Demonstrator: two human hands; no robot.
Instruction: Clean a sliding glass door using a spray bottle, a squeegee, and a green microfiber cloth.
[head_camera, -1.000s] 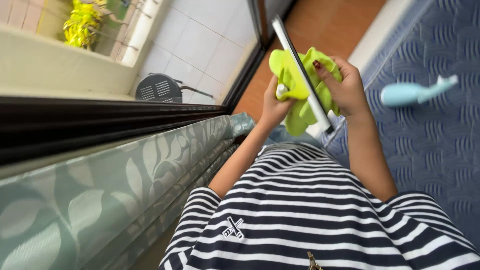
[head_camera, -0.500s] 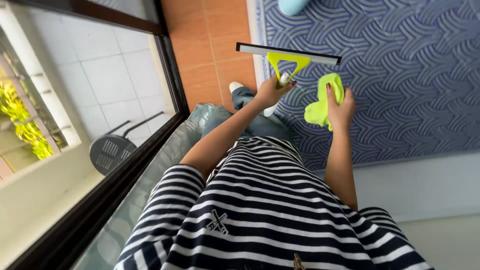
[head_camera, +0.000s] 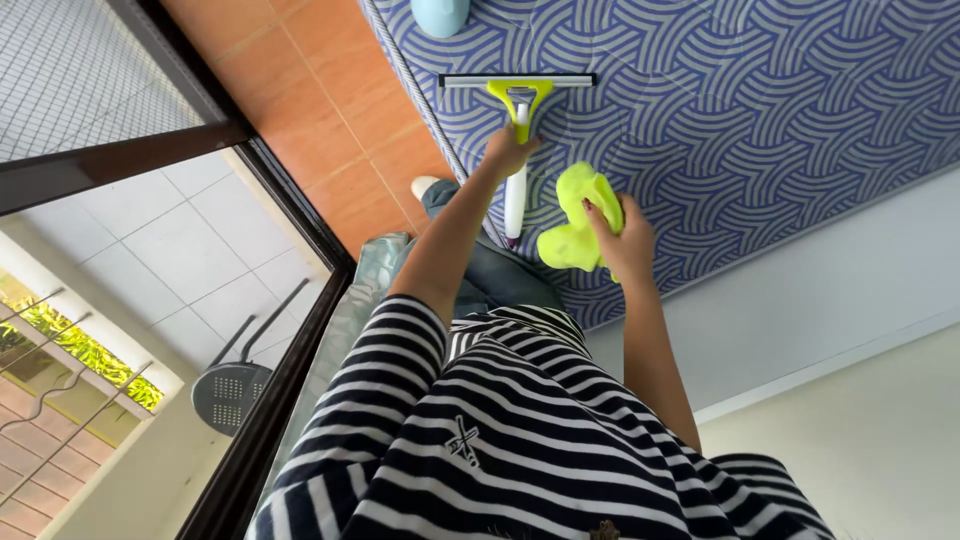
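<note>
My left hand (head_camera: 510, 150) grips the white handle of a window squeegee (head_camera: 516, 95) that has a yellow-green head and a long blade. The squeegee is held out over a blue wave-patterned mattress (head_camera: 760, 110), blade farthest from me. My right hand (head_camera: 622, 238) is closed on a crumpled yellow-green cloth (head_camera: 572, 228), just right of the squeegee's handle end. Both arms reach out from my black-and-white striped shirt (head_camera: 520, 430).
Orange floor tiles (head_camera: 330, 90) run between the mattress and a dark sliding window frame (head_camera: 290, 230) on the left. Outside the glass stands a black perforated chair (head_camera: 232, 385). A pale blue object (head_camera: 440, 14) lies at the mattress's top edge. A white panel (head_camera: 810, 290) borders the mattress.
The view has swung down and round. The squeegee has turned so its blade points away from me, and the cloth hand has dropped lower, beside the handle.
</note>
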